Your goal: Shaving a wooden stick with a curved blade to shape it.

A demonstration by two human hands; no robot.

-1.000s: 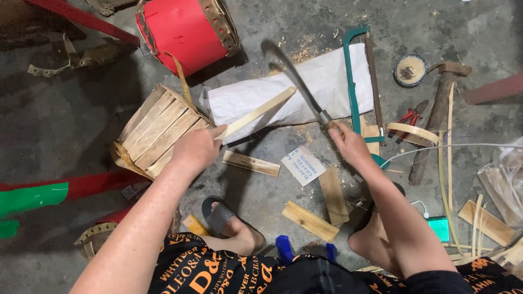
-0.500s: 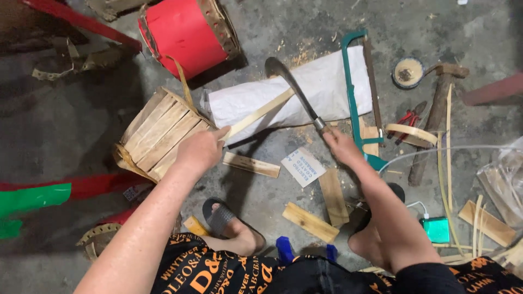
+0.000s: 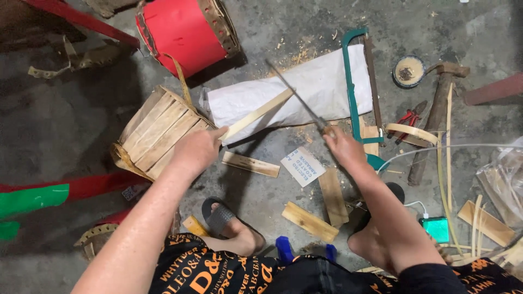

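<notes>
Left hand [image 3: 197, 149]: closed around the near end of a pale wooden strip [image 3: 256, 114], holding it slanted so its far end rests across the white sack; the slant appears to present one long edge to the blade.
Right hand [image 3: 339, 146]: clenched on the handle of a long knife [image 3: 297, 98]; the blade angles up and left, meeting the strip near its upper end.
Wooden strip: lies over the left part of the sack, between the two hands, near the middle of the floor.
White sack [image 3: 321, 90]: folded woven bag, flat on the concrete floor [image 3: 65, 98]; seemingly a pad under the cutting.
Slatted basket [image 3: 155, 133]: unfinished, tipped on its side just left of the left hand.
Red drum [image 3: 182, 30]: cylinder on its side at the floor's far edge, band of studded trim at each end.
Hacksaw [image 3: 354, 81]: green frame, lying along the sack's right edge.
Hammer [image 3: 436, 111]: right of the saw, beside red pliers [image 3: 409, 115].
Label card [image 3: 303, 165]: small white rectangle with blue print, on the floor below the sack.
Offcuts [image 3: 309, 221]: short slats scattered near the feet.
</notes>
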